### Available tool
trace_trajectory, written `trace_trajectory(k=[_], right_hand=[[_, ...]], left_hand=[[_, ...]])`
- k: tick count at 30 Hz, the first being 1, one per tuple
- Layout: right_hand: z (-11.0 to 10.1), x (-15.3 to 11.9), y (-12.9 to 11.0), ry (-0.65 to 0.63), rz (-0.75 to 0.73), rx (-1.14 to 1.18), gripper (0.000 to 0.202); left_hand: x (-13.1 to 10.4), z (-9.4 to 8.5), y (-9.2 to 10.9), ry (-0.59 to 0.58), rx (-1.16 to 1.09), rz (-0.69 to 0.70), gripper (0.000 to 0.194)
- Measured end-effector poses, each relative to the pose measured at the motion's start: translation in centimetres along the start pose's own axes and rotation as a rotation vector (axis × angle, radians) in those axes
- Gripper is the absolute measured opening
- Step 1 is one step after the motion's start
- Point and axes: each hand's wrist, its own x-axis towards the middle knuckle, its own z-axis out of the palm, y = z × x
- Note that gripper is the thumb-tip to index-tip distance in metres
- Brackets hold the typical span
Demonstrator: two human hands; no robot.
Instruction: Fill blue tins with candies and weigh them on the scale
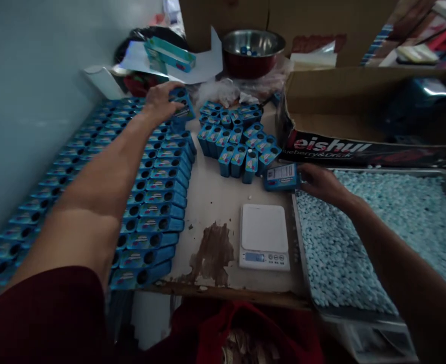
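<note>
My left hand [160, 103] reaches to the far end of the rows, its fingers closed around a small blue plastic container [182, 105] with round dark openings on top. My right hand [323, 183] grips the end of another blue container [281, 177], which lies on its side with a printed white label showing. That one is just above the tray's left corner, beyond the white digital scale [264, 230]. Long rows of like containers [166, 184] stand under and beside my left arm. Between my hands is a looser cluster of upright containers [238, 156].
A metal tray [302, 263] of small pale blue pellets [340, 258] sits under my right arm. Behind it stands an open cardboard box [321, 144] with a blue item inside. A steel bowl [253, 60] and a paper sheet [204, 65] are at the back.
</note>
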Motion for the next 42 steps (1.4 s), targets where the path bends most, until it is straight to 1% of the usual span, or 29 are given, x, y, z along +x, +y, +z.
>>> trace_trajectory(k=[2, 4, 5, 6, 7, 8, 9, 10, 12, 14, 16, 18, 20, 21, 23, 26, 28, 30, 32, 34, 36, 37, 38, 40, 42], right_hand=[[0.0, 0.1, 0.0, -0.007, -0.017, -0.034, 0.024], [-0.2, 0.4, -0.3, -0.011, -0.050, -0.029, 0.020], [-0.3, 0.6, -0.7, -0.010, -0.069, -0.019, 0.020], [-0.4, 0.8, -1.3, -0.009, -0.086, -0.013, 0.021], [-0.6, 1.0, -2.1, -0.013, -0.099, -0.014, 0.022], [-0.8, 1.2, -3.2, -0.020, -0.107, -0.022, 0.023], [-1.1, 1.3, -4.5, -0.029, -0.109, -0.039, 0.022], [-1.5, 1.2, -6.0, -0.038, -0.105, -0.063, 0.021], [-2.3, 0.7, -9.4, -0.057, -0.082, -0.128, 0.019], [-3.1, -0.5, -13.1, -0.091, -0.040, -0.221, 0.018], [-3.6, -2.2, -16.6, -0.156, 0.020, -0.331, 0.018], [-3.4, -4.1, -19.4, -0.242, 0.081, -0.424, 0.021], [-2.5, -5.9, -21.2, -0.300, 0.129, -0.471, 0.024], [-1.9, -6.6, -21.6, -0.303, 0.142, -0.473, 0.025], [-0.8, -7.8, -21.6, -0.252, 0.151, -0.434, 0.023], [0.4, -8.7, -20.1, -0.113, 0.102, -0.275, 0.020], [0.5, -9.0, -19.0, -0.003, 0.054, -0.112, 0.026], [0.4, -8.9, -18.1, 0.086, 0.023, 0.068, 0.034], [0.2, -8.6, -17.8, 0.090, 0.014, 0.221, 0.044], [0.1, -7.9, -17.7, 0.028, 0.009, 0.321, 0.053], [-0.2, -7.0, -17.7, -0.020, 0.002, 0.383, 0.056], [-0.4, -6.6, -17.6, -0.015, 0.003, 0.407, 0.056], [-0.8, -6.5, -17.3, 0.011, 0.015, 0.425, 0.055], [-1.9, -7.0, -15.9, 0.127, 0.088, 0.427, 0.051], [-3.1, -8.9, -13.4, 0.239, 0.229, 0.313, 0.045]], left_hand=[[0.0, 1.7, -1.6, -0.069, 0.044, 0.054, 0.111], [-0.1, 2.6, -3.2, -0.200, 0.087, 0.093, 0.125], [-0.1, 3.0, -3.8, -0.267, 0.113, 0.102, 0.126], [-0.2, 3.2, -4.3, -0.321, 0.141, 0.101, 0.121], [-0.3, 3.4, -4.6, -0.363, 0.169, 0.085, 0.112], [-0.5, 3.6, -4.6, -0.380, 0.197, 0.055, 0.101], [-0.8, 3.8, -4.4, -0.384, 0.223, 0.016, 0.093], [-1.3, 4.0, -4.0, -0.383, 0.248, -0.019, 0.090], [-2.3, 4.3, -2.7, -0.373, 0.291, -0.067, 0.095], [-3.3, 4.4, -1.4, -0.355, 0.307, -0.065, 0.100], [-4.0, 4.0, -0.5, -0.316, 0.297, -0.043, 0.102], [-4.6, 3.0, 0.1, -0.296, 0.302, -0.005, 0.106], [-5.7, 1.9, 0.8, -0.321, 0.328, 0.085, 0.108], [-6.6, 1.4, 1.2, -0.350, 0.338, 0.148, 0.107], [-9.2, 0.6, 2.6, -0.392, 0.332, 0.288, 0.102], [-14.9, -0.2, 5.2, -0.412, 0.257, 0.455, 0.089], [-18.9, -0.5, 7.0, -0.440, 0.227, 0.501, 0.076], [-22.3, -0.7, 8.6, -0.465, 0.222, 0.506, 0.068], [-24.9, -0.7, 9.8, -0.480, 0.212, 0.507, 0.064], [-26.6, -0.2, 10.7, -0.514, 0.187, 0.512, 0.061], [-27.6, 0.3, 11.4, -0.557, 0.165, 0.531, 0.059], [-27.8, 0.6, 11.6, -0.565, 0.161, 0.544, 0.058], [-28.0, 0.8, 11.8, -0.560, 0.164, 0.558, 0.057], [-28.2, 0.7, 11.9, -0.522, 0.176, 0.573, 0.055], [-28.3, 0.2, 11.8, -0.496, 0.192, 0.565, 0.053]])
